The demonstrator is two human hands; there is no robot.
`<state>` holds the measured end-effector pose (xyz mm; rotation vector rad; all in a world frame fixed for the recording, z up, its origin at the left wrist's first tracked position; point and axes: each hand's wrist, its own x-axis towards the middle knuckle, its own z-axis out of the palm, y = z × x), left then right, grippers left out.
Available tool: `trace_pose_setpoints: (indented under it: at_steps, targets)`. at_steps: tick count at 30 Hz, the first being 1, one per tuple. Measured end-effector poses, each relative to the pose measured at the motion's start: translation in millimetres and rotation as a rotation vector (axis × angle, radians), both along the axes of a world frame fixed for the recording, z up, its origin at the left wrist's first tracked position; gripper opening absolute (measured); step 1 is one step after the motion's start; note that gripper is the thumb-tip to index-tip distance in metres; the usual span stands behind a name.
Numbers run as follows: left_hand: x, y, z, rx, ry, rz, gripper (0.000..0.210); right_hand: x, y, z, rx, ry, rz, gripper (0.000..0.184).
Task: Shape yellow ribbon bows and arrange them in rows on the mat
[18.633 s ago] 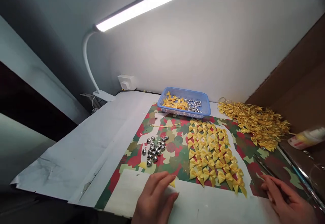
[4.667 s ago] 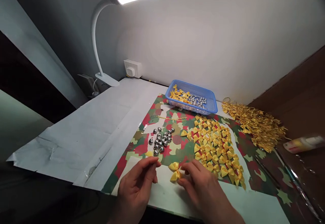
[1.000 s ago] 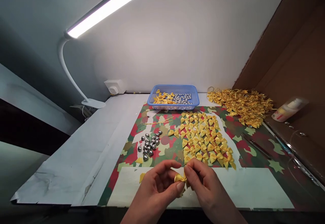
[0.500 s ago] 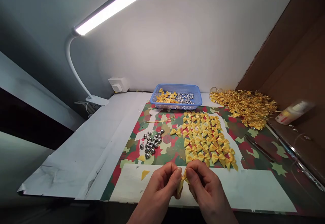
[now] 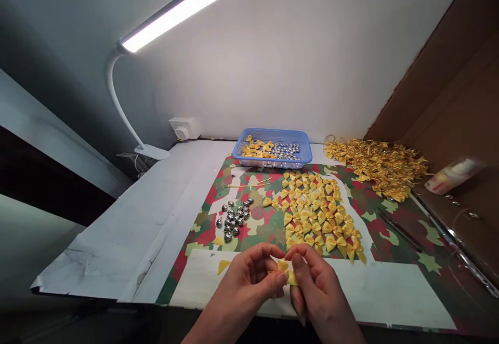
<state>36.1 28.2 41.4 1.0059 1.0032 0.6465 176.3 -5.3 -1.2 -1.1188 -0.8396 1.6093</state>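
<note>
Between my fingers at the front edge of the table is a small yellow ribbon bow (image 5: 284,266), partly hidden by the thumbs. My left hand (image 5: 249,281) pinches its left side. My right hand (image 5: 317,287) grips the right side, thumb against the ribbon. Just beyond my hands, many yellow bows (image 5: 312,214) lie in rows on the patterned sheet. A cluster of silver jingle bells (image 5: 234,219) sits to the left of them. A yellow ribbon scrap (image 5: 223,266) rests on the white strip beside my left hand.
A blue basket (image 5: 273,164) holding bows and silver bells stands at the back. Gold cord bows (image 5: 382,167) are heaped at the back right. Tweezers (image 5: 399,229) and a small bottle (image 5: 448,177) lie on the right. A white lamp (image 5: 152,151) is clamped at the left.
My fingers have shifted around the bow, which is now turned differently. My left thumb has moved across toward the right hand. The view has shifted slightly.
</note>
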Motion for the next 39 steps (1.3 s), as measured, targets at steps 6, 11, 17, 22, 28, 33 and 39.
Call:
trace_pose_setpoints:
  at_steps: [6,11,17,22,28,33,39]
  targets:
    - [0,1,-1.3,-0.011,0.014,0.021,0.03,11,-2,2.4,0.067,-0.101,0.014,0.045]
    - [1,-1,-6.6,-0.095,-0.027,-0.006,0.04,9,-7,-1.2,0.171,-0.232,-0.006,0.043]
    - [0,0,-2.2,-0.012,0.054,-0.034,0.045,17,-5,1.5,0.155,-0.223,0.092,0.049]
    - [1,-1,3.5,0.019,0.073,-0.038,0.046,17,-1,7.0,0.172,-0.294,0.09,0.042]
    - [-7,-7,-9.3,0.034,-0.008,0.055,0.033,11,-3,3.6,0.153,-0.267,0.014,0.041]
    - [-9,-10,-14.8,0.069,-0.032,0.081,0.03,14,-3,2.6,0.185,-0.337,0.059,0.04]
    - [-6,-10,-14.2,0.126,0.04,0.038,0.031,14,-2,2.4,0.235,-0.416,0.108,0.035]
